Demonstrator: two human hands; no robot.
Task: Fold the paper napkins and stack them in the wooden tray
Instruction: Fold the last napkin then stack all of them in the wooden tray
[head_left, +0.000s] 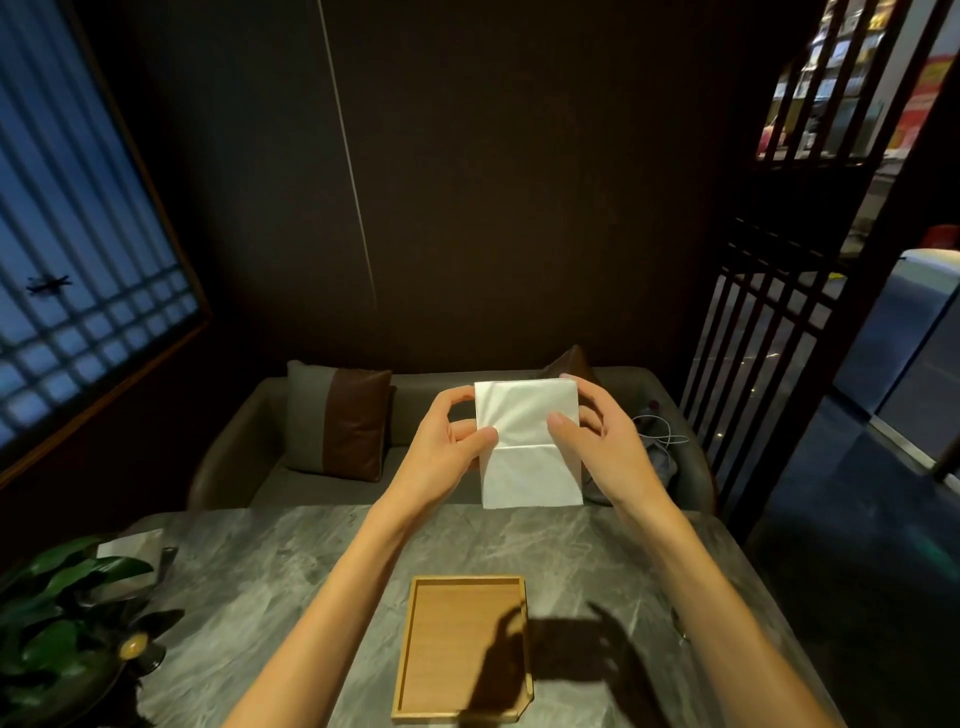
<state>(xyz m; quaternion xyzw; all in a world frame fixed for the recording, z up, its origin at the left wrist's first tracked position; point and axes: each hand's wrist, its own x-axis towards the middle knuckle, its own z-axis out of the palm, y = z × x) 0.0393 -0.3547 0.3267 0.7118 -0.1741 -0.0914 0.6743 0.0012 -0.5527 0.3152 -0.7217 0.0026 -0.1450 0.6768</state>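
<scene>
1. Napkin (527, 441) hangs in the air above the far edge of the table, well beyond the wooden tray (415, 649), its long axis upright with a fold line across the middle.
2. Left hand (447, 441) and right hand (597, 441) pinch its side edges, thumbs in front.
3. Tray sits bare, nearer the person; I'd guess either hand could reach it.
</scene>
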